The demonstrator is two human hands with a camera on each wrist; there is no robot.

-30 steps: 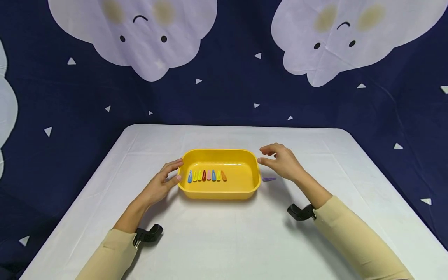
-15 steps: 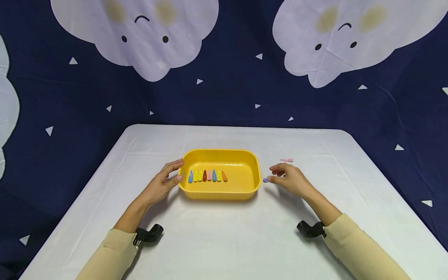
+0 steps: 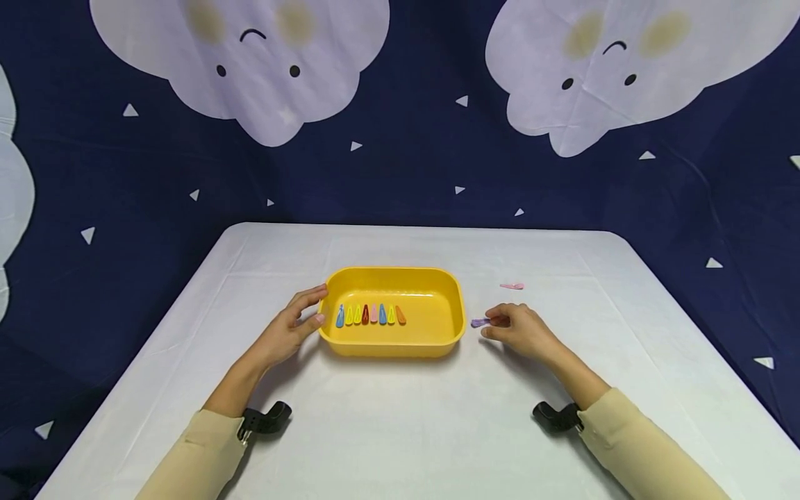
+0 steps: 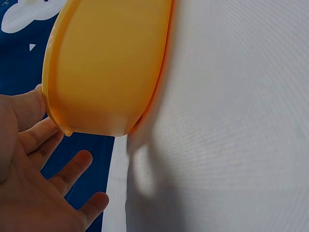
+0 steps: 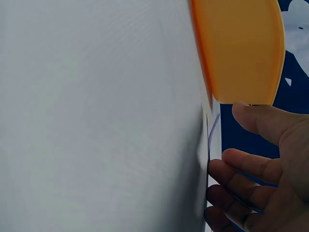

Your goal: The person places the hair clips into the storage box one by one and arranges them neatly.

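Observation:
A yellow plastic tray (image 3: 394,347) stands on the white table. Inside it several snap hair clips (image 3: 373,314) lie side by side in a row, blue, yellow, red, pink and orange. My left hand (image 3: 292,330) rests against the tray's left end, thumb and fingertips touching the rim and the other fingers spread in the left wrist view. Just right of the tray is a purple hair clip (image 3: 478,323). My right hand (image 3: 521,330) is at its right end, fingertips touching or very near it. In the right wrist view the thumb stands apart from the purple clip (image 5: 211,133), which looks tilted.
A pink hair clip (image 3: 512,286) lies on the table behind my right hand. The white table (image 3: 400,430) has rounded far corners. Past its far edge hangs a dark blue cloth (image 3: 412,173) with clouds and triangles. Each wrist wears a black mount (image 3: 265,418).
My right hand has moved away from the tray's right rim, back and down to the purple clip. The pink clip on the table has come into view. My left hand stays put.

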